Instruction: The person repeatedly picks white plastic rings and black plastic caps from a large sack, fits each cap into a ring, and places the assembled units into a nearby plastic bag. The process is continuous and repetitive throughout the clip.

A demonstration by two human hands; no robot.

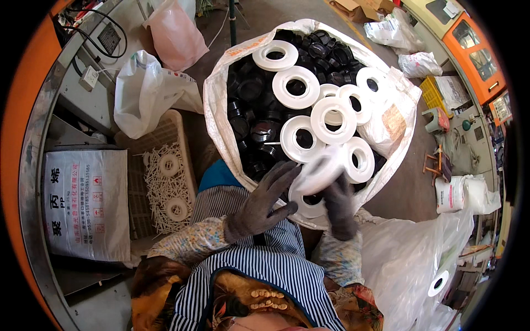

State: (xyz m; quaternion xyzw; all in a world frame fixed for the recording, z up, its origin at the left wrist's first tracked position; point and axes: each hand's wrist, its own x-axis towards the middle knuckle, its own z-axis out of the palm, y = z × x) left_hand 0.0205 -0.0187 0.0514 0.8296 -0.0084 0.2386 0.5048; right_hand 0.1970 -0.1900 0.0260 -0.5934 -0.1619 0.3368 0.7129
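Note:
Grey work gloves cover both my hands. My left hand [263, 203] is open, thumb and fingers apart, its fingertips beside a motion-blurred white plastic ring [317, 170]. My right hand [340, 209], also smeared by motion, grips that ring at its near right side; the exact finger placement is unclear. Both hands are over the near edge of a large white woven sack [217, 118]. Inside, several flat white rings [333, 120] with round center holes lie loosely on a heap of black plastic caps [265, 131].
Left of my legs stands a plastic crate [185, 140] holding thin white sticks [165, 190] and a few white rings. A printed sack [88, 204] lies beside it. Clear plastic sheeting [408, 259] spreads at my right. A small wooden stool [438, 164] stands farther right.

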